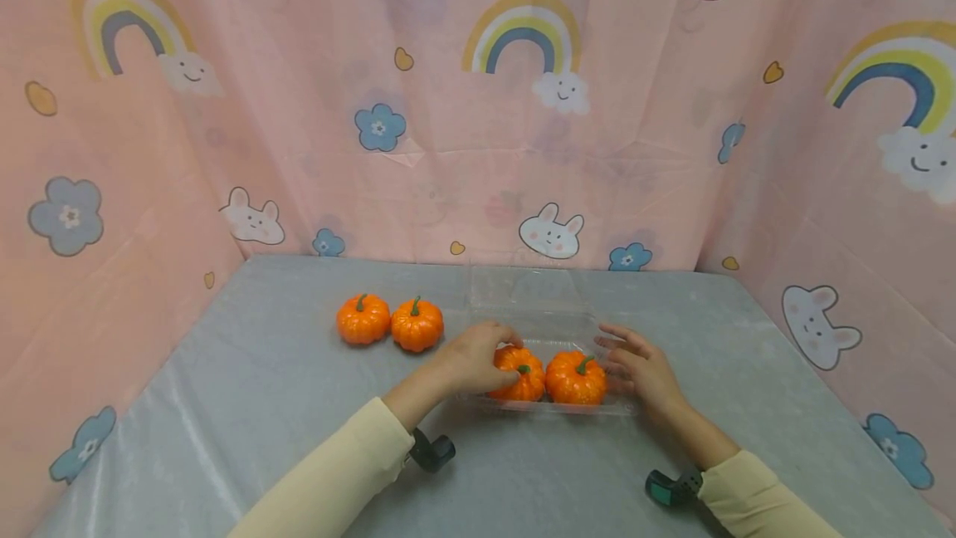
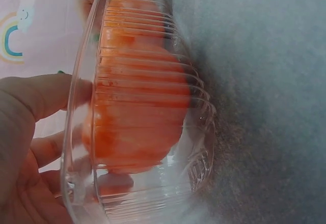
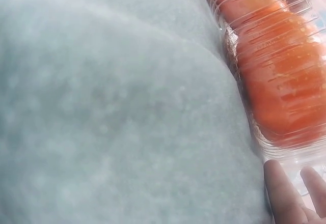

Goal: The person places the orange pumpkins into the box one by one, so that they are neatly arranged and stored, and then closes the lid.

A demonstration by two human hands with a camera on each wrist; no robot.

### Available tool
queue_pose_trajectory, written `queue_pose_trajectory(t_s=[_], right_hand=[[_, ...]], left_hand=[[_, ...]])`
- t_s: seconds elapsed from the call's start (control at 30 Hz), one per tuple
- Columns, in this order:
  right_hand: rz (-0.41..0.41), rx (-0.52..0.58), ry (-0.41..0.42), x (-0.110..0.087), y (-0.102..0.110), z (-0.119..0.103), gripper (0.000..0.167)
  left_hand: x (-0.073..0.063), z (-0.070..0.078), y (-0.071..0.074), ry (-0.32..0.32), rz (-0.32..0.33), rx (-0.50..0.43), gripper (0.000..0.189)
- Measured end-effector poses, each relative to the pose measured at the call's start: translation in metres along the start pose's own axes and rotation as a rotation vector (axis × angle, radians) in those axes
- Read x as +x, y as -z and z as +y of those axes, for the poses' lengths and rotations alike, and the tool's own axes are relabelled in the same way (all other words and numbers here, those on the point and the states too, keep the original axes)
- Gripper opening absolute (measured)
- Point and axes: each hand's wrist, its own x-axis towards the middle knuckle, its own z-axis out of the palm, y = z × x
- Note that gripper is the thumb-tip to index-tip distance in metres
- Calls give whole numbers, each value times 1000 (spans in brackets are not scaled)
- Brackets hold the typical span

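Note:
A clear plastic clamshell box (image 1: pixel 556 409) stands with its lid (image 1: pixel 526 289) swung back on the table. Two small orange pumpkins with green stems sit side by side in its base: the left pumpkin (image 1: pixel 529 384) and the right pumpkin (image 1: pixel 577 379). My left hand (image 1: pixel 478 359) reaches over the box's left rim and holds the left pumpkin between thumb and fingers. In the left wrist view that pumpkin (image 2: pixel 142 102) shows through the ribbed wall. Beside the box's right end is my right hand (image 1: pixel 646 372), fingers extended along the wall and holding nothing.
Two more small pumpkins rest on the grey-covered table (image 1: pixel 224 405), left of the box: one pumpkin (image 1: pixel 363 320) and its neighbour (image 1: pixel 417 325), almost touching. A pink patterned curtain (image 1: pixel 448 189) surrounds the table at the back and sides.

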Motion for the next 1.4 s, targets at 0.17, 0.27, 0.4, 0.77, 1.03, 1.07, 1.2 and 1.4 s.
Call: queue_pose_trajectory(t_s=[0.17, 0.27, 0.4, 0.77, 1.03, 1.07, 1.2, 1.4], right_hand=[[0, 1, -2, 0, 0, 1, 46], [2, 2, -2, -1, 0, 1, 46], [6, 0, 2, -1, 1, 1, 46], [-5, 17, 17, -3, 2, 0, 46], [-5, 23, 22, -4, 2, -4, 46], [-7, 19, 24, -4, 3, -4, 46], [-10, 6, 25, -4, 3, -4, 46], [-17, 4, 19, -4, 3, -4, 45]], left_hand=[[-1, 1, 1, 2, -6, -13, 36], [-1, 1, 1, -7, -7, -10, 36], [-2, 1, 1, -23, -2, -18, 36], [-6, 1, 5, -23, 22, -62, 37], [-13, -2, 13, -28, 70, -70, 43], [-15, -2, 14, -30, 79, -67, 43], [-19, -4, 20, -26, 114, -63, 45], [-27, -12, 29, -8, 175, -62, 47]])
